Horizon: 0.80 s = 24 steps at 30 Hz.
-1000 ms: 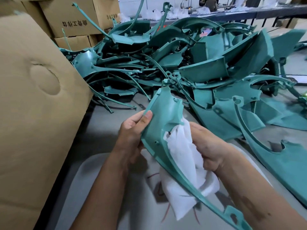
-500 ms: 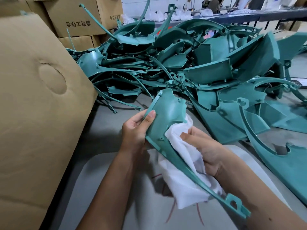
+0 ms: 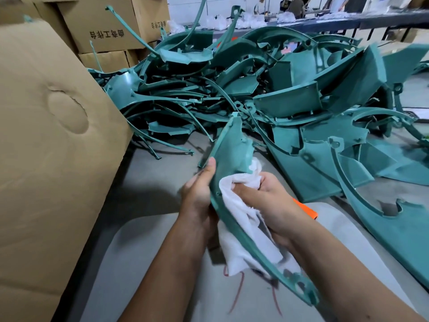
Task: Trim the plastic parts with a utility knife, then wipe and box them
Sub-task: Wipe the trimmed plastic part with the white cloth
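Both my hands work one teal part (image 3: 234,145) just in front of the pile (image 3: 267,89). My left hand (image 3: 199,194) grips its edge, thumb along the rim, while my right hand (image 3: 264,198) bunches a white cloth (image 3: 241,219) against its inner face. Behind my right hand, an orange tool (image 3: 306,211) peeks out.

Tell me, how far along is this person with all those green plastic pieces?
Early on, it seems. In hand: the left hand grips one green part while the right hand rubs it with a white cloth, so trimming of this piece looks finished. Left: boxing it in the cardboard box beside it, then the large pile of parts behind. How many are already boxed cannot be seen.
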### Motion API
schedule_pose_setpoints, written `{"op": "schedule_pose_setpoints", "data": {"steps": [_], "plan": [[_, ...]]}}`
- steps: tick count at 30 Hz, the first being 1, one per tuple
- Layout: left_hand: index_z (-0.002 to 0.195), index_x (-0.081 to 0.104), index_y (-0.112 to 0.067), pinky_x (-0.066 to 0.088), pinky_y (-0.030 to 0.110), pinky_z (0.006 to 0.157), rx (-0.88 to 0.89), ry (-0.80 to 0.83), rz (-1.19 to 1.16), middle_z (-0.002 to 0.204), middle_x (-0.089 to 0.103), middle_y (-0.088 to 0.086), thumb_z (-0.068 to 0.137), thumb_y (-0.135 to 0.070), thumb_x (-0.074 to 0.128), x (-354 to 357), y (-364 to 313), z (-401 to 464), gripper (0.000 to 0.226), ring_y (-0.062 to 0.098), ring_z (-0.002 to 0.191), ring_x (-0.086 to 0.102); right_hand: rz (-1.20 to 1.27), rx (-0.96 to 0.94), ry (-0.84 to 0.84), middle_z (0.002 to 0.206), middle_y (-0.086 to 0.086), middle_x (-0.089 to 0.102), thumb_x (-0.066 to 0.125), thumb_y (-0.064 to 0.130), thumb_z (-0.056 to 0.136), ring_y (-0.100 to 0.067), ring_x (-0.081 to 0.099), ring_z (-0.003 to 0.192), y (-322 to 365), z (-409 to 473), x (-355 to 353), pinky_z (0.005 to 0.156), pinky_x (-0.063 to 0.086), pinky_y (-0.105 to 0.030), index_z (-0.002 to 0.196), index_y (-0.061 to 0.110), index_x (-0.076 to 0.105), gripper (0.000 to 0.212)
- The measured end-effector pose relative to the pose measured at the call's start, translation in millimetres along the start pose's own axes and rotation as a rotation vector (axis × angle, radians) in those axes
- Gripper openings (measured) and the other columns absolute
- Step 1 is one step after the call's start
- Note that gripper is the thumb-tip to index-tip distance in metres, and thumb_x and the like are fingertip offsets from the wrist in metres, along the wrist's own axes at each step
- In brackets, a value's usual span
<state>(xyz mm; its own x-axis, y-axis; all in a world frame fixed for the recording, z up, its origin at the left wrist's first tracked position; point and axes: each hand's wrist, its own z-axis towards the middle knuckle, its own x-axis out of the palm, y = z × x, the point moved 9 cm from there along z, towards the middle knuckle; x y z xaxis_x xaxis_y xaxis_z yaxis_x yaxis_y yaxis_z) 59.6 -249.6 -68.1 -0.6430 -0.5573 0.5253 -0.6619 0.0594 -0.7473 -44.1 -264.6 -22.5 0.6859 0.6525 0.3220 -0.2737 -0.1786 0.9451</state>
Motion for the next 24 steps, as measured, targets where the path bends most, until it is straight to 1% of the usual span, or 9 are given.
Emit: {"op": "schedule_pose_setpoints", "data": {"steps": [2,5,8,10,13,16,19,22,24], "plan": [[0.123,0.068,0.006,0.062,0.045,0.076,0.125,-0.111,0.023,0.113,0.072,0.026,0.095,-0.038,0.067,-14,-13,2,0.052,0.037,0.091,0.071,-0.123,0.042,0.051,0.06,0.002,0.061,0.068,0.011,0.095,-0.008,0.057,0.053,-2,-1,8,0.053,0.046,-0.019,0.063,0.021,0.069,0.034],[0.133,0.061,0.004,0.056,0.048,0.094,0.16,-0.056,-0.047,0.118,0.068,0.027,0.099,-0.042,0.059,-18,-24,4,0.058,0.04,0.1,0.066,-0.266,0.127,0.177,0.052,0.013,0.056,0.063,0.008,0.102,0.001,0.051,0.045,-8,-6,18,0.048,0.04,-0.012,0.053,0.026,0.067,0.053],[0.117,0.062,-0.01,0.051,0.025,0.052,0.184,-0.052,-0.091,0.07,0.059,0.009,0.099,-0.041,0.059,-28,-39,7,0.036,0.018,0.054,0.057,-0.354,0.244,0.319,0.056,0.012,0.057,0.072,0.017,0.088,-0.001,0.052,0.048,-16,-15,29,0.048,0.04,-0.014,0.061,0.024,0.068,0.028],[0.101,0.063,-0.015,0.041,0.018,0.038,0.191,-0.077,-0.064,0.06,0.05,0.001,0.099,-0.039,0.06,-35,-45,9,0.025,0.009,0.04,0.047,-0.386,0.302,0.394,0.058,0.011,0.058,0.073,0.023,0.08,-0.003,0.053,0.05,-20,-21,31,0.05,0.041,-0.015,0.062,0.023,0.067,0.019],[0.084,0.061,-0.015,0.037,0.017,0.035,0.204,-0.058,-0.136,0.06,0.049,-0.001,0.101,-0.034,0.061,-36,-52,10,0.025,0.005,0.035,0.042,-0.32,0.366,0.461,0.064,0.01,0.068,0.075,0.016,0.08,-0.004,0.065,0.057,-25,-27,30,0.054,0.05,-0.017,0.069,0.025,0.076,0.014],[0.085,0.061,-0.014,0.035,0.015,0.034,0.202,0.01,-0.228,0.06,0.052,-0.003,0.102,-0.03,0.059,-35,-59,12,0.023,0.003,0.034,0.039,-0.266,0.377,0.499,0.069,0.012,0.074,0.077,0.017,0.077,0.0,0.07,0.065,-24,-31,32,0.059,0.053,-0.014,0.074,0.041,0.08,0.024],[0.09,0.061,-0.012,0.035,0.015,0.034,0.172,0.073,-0.233,0.058,0.051,-0.004,0.102,-0.033,0.057,-34,-57,14,0.025,0.003,0.035,0.04,-0.252,0.348,0.487,0.068,0.014,0.073,0.078,0.013,0.077,0.002,0.069,0.063,-21,-30,33,0.058,0.052,-0.012,0.074,0.044,0.079,0.032],[0.097,0.057,-0.011,0.035,0.012,0.036,0.119,0.126,-0.253,0.064,0.049,-0.005,0.104,-0.038,0.052,-29,-50,15,0.029,0.001,0.038,0.042,-0.244,0.3,0.405,0.067,0.011,0.072,0.073,0.006,0.083,0.0,0.068,0.061,-17,-26,29,0.056,0.051,-0.014,0.073,0.032,0.081,0.029],[0.091,0.054,-0.013,0.033,0.013,0.037,0.085,0.126,-0.172,0.061,0.046,-0.007,0.104,-0.041,0.049,-21,-39,14,0.031,0.002,0.037,0.039,-0.252,0.272,0.382,0.067,0.008,0.07,0.071,0.006,0.087,-0.003,0.065,0.058,-17,-23,30,0.056,0.049,-0.015,0.075,0.021,0.078,0.019]]}}
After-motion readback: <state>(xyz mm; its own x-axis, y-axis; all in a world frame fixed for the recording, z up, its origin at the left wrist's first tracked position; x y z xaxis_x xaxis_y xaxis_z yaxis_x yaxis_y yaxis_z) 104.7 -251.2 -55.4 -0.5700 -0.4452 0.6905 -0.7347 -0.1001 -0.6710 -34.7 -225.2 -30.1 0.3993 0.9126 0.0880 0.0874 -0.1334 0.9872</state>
